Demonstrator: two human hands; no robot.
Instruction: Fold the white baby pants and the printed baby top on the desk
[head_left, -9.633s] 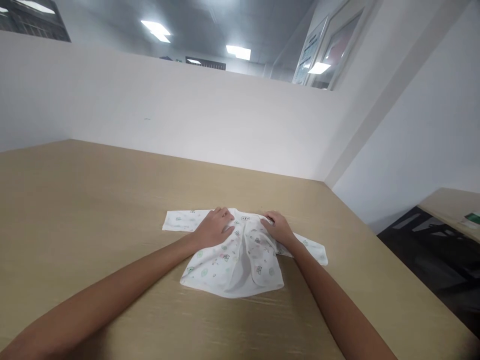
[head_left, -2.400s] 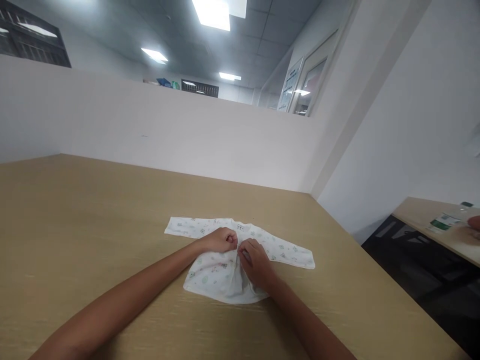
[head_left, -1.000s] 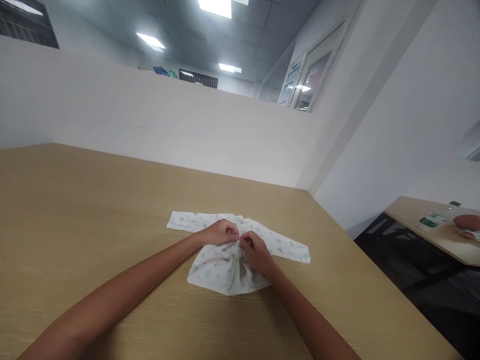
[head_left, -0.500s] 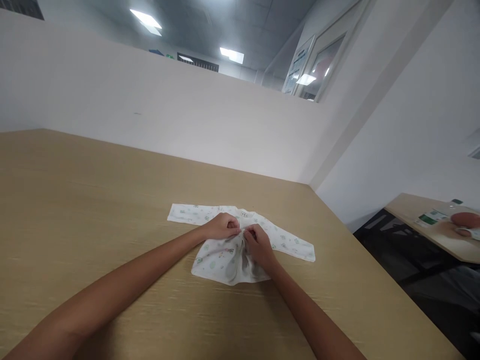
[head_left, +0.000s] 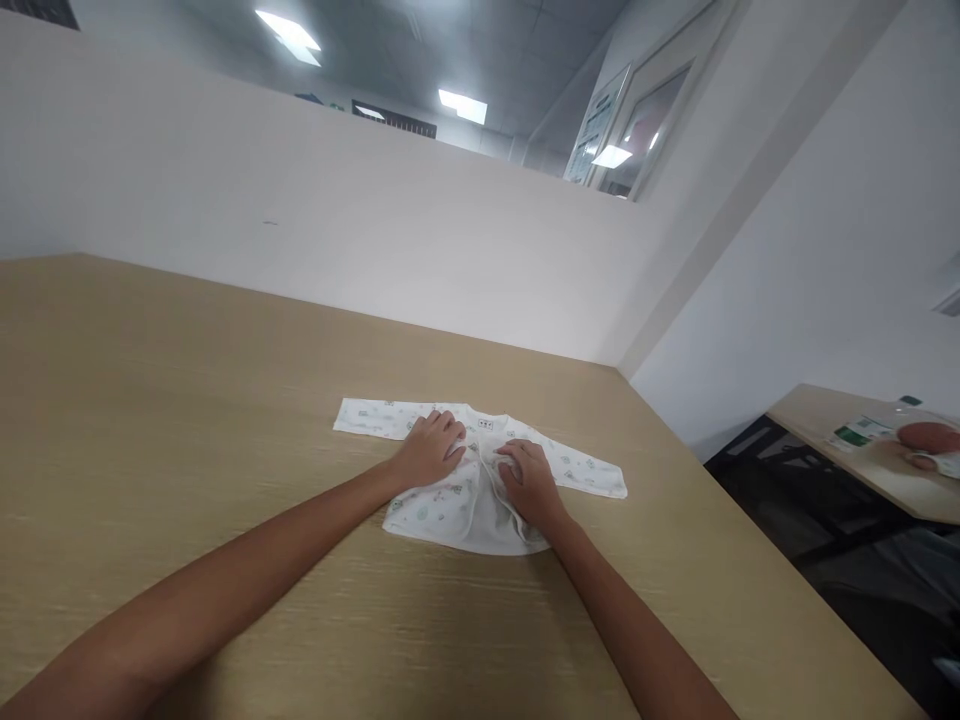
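A small white baby shirt with a pale green print lies on the table, long sleeves spread to both sides and neckline at the far side. Its front edges are apart, showing the plain white inside between them. My left hand rests on the left chest part, its fingers slightly bent and apart. On the right front panel lies my right hand, fingers curved over the cloth and thumb apart from them. The fabric is wrinkled around this hand.
The wooden table runs back to a low white partition. A wall stands at the right. Beyond the table's right edge, a second table holds a clear bottle with a green label and a reddish round thing.
My hands have moved apart from their pinch at the middle of the shirt's front. The gathered cloth has dropped flatter, and the front edges have come apart.
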